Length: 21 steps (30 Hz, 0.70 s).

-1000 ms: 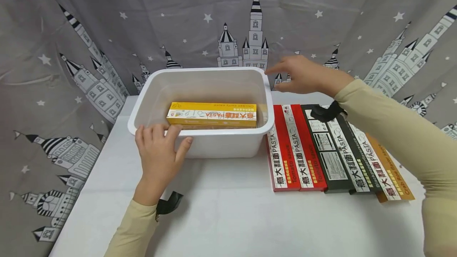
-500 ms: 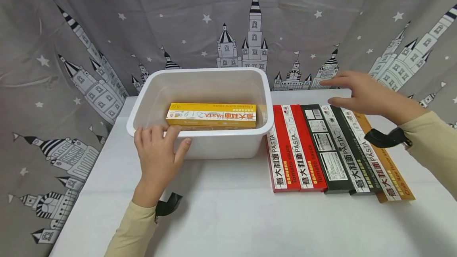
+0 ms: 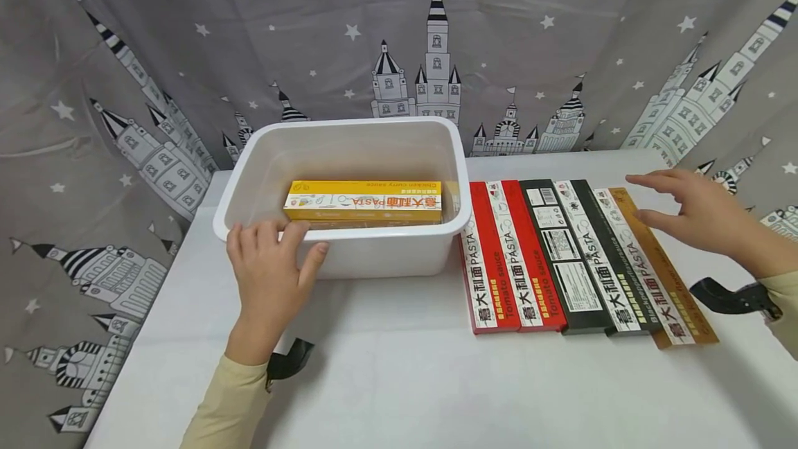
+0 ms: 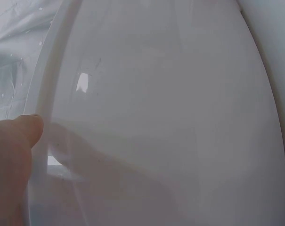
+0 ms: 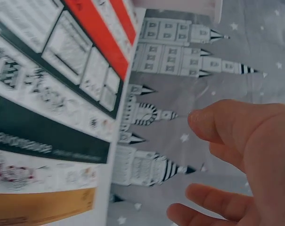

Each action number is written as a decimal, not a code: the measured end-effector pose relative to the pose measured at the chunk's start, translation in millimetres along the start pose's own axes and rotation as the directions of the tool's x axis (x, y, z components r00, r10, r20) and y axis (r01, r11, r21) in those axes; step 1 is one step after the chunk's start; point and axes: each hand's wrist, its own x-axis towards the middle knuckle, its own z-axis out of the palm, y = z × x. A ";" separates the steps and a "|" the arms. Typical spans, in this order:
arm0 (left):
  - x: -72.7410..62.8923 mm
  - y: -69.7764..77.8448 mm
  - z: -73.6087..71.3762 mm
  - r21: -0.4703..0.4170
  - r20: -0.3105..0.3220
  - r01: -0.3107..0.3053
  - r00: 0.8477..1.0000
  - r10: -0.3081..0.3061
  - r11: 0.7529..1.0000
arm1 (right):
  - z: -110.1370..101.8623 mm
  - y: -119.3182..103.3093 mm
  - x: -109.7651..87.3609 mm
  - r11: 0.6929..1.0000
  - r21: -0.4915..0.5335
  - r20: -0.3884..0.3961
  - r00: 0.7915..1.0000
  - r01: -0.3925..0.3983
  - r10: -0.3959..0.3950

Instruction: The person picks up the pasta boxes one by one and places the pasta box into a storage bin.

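Observation:
A white plastic bin (image 3: 386, 255) stands on the table, with a yellow chicken curry pasta box (image 3: 364, 201) lying inside. My left hand (image 3: 268, 276) grips the bin's near rim, its fingers over the edge and the thumb against the outer wall; the left wrist view shows the thumb (image 4: 31, 127) at that rim. To the right, my right hand (image 3: 704, 213) hovers beside the far end of an orange-brown pasta box (image 3: 663, 269), fingers extended and holding nothing. In the right wrist view its fingers (image 5: 222, 197) are apart from the boxes.
Right of the bin, two red tomato sauce pasta boxes (image 3: 526, 255) and two black pasta boxes (image 3: 564, 255) lie side by side with the orange-brown one. Behind the white table (image 3: 405, 380) hangs a grey curtain (image 3: 262, 12) with castles and stars.
My right hand has moved from the bin's far right corner, rightward and down, to beside the orange-brown pasta box. The left hand keeps its place on the rim; the view has shifted slightly.

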 end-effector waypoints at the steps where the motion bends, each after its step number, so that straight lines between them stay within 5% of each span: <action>1: -0.1 -0.2 0.0 0.000 0.001 0.001 1.000 -0.001 1.000 | 3.5 2.7 -4.3 1.000 0.002 -0.006 1.000 -0.013 0.013; 21: 0.1 -0.2 -0.5 -0.008 0.004 0.003 1.000 -0.002 1.000 | 55.9 40.4 -67.6 0.991 0.095 -0.037 0.995 -0.092 0.096</action>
